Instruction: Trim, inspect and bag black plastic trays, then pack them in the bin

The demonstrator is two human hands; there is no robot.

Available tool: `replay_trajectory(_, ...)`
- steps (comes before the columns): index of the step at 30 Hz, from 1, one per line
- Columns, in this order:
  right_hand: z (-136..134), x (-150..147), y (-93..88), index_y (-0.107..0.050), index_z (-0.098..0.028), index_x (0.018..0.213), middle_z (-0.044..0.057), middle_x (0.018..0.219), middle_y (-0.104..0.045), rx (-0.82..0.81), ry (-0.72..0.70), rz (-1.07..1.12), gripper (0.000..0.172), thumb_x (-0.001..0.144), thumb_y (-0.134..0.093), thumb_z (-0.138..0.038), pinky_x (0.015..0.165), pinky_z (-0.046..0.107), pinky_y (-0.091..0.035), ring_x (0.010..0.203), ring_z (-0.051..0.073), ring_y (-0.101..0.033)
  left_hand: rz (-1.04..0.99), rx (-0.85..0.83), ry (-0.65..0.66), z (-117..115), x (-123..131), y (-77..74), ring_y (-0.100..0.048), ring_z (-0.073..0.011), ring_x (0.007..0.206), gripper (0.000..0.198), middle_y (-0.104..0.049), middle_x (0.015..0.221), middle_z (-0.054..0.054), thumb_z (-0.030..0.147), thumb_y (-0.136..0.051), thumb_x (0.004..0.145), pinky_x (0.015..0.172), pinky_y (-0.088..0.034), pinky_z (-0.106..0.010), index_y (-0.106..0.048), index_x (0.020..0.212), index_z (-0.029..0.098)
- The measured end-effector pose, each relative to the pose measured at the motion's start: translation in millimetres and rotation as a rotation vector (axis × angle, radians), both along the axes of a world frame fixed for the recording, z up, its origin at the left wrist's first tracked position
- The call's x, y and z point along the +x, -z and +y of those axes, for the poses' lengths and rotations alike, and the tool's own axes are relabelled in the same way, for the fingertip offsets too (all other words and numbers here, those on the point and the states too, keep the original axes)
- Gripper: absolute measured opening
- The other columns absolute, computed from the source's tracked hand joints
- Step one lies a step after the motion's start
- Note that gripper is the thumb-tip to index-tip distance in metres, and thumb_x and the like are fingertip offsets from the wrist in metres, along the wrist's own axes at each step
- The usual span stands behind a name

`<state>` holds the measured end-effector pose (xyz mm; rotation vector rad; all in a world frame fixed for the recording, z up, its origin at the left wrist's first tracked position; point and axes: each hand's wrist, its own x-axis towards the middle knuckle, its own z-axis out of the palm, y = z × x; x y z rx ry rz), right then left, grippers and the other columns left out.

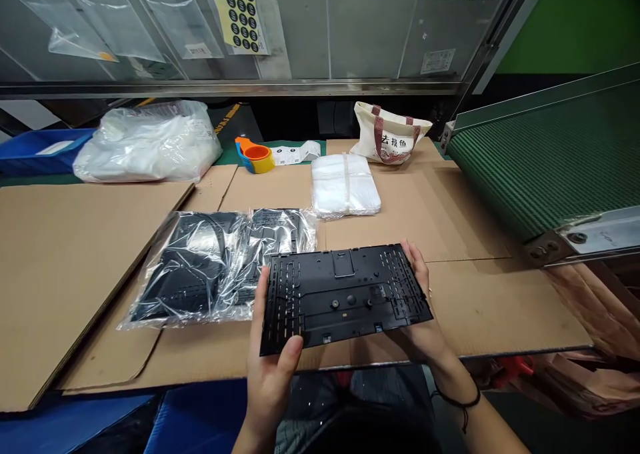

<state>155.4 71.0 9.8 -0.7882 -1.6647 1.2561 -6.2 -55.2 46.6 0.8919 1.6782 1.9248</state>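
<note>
A black plastic panel [345, 294] with rows of slots at both ends is held up, tilted, above the front of the cardboard-covered table. My left hand [273, 361] grips its left end, with the thumb on the face. My right hand [423, 301] holds the right end from behind; most of its fingers are hidden by the panel. To the left lie black panels in clear plastic bags, one bagged panel [195, 261] beside another bagged panel [273, 234]. Behind the held panel sits a banded stack of clear bags [345, 184].
A green conveyor belt [545, 154] rises at the right. Flat cardboard [80, 261] lies at the left. Along the back are a large plastic bundle [150, 144], a blue tray [35, 157], a tape dispenser [255, 155], a paper strip [297, 153] and a cloth bag [390, 134].
</note>
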Motion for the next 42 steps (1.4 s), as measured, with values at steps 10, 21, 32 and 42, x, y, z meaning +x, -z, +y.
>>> replay_trajectory(10, 3, 0, 2.4, -0.016, -0.036, 0.150, 0.004, 0.160, -0.015, -0.020, 0.005, 0.020, 0.089, 0.079, -0.071, -0.043, 0.120, 0.049, -0.018, 0.146, 0.025, -0.018, 0.023, -0.023, 0.022, -1, 0, 0.0, -0.018, -0.0270, 0.146, 0.070, -0.029, 0.156, 0.001, 0.036, -0.062, 0.083, 0.121, -0.012, -0.040, -0.033, 0.147, 0.031)
replay_trajectory(21, 9, 12, 1.9, -0.039, -0.035, 0.142, 0.001, 0.160, -0.018, 0.211, 0.111, -0.104, 0.067, 0.081, -0.068, -0.034, 0.117, 0.058, -0.015, 0.146, 0.029, -0.017, -0.032, 0.003, 0.007, 6, 5, 4.9, -0.021, -0.0288, 0.145, 0.072, -0.030, 0.156, -0.002, 0.041, -0.064, 0.081, 0.120, -0.016, -0.040, -0.036, 0.146, 0.029)
replay_trajectory(32, 65, 46, -9.3, -0.078, -0.026, 0.084, 0.004, 0.087, -0.077, 0.060, 0.041, -0.136, 0.016, 0.071, -0.075, -0.035, 0.086, 0.042, -0.056, 0.084, 0.027, -0.072, 0.165, -0.078, 0.255, 35, -46, -26.6, -0.045, -0.0272, 0.131, 0.052, -0.053, 0.140, -0.006, 0.050, -0.059, 0.085, 0.115, -0.026, -0.039, -0.058, 0.130, 0.026)
replay_trajectory(42, 130, 25, 22.0, -0.072, -0.011, 0.086, 0.012, 0.092, -0.074, 0.071, 0.557, -0.002, 0.046, 0.067, -0.073, -0.053, 0.084, 0.041, -0.052, 0.093, 0.029, -0.067, 1.321, -0.619, 0.317, 203, -63, -20.5, -0.065, -0.0291, 0.092, 0.022, -0.068, 0.098, -0.019, 0.004, -0.055, 0.082, 0.077, -0.049, -0.036, -0.067, 0.099, 0.008)
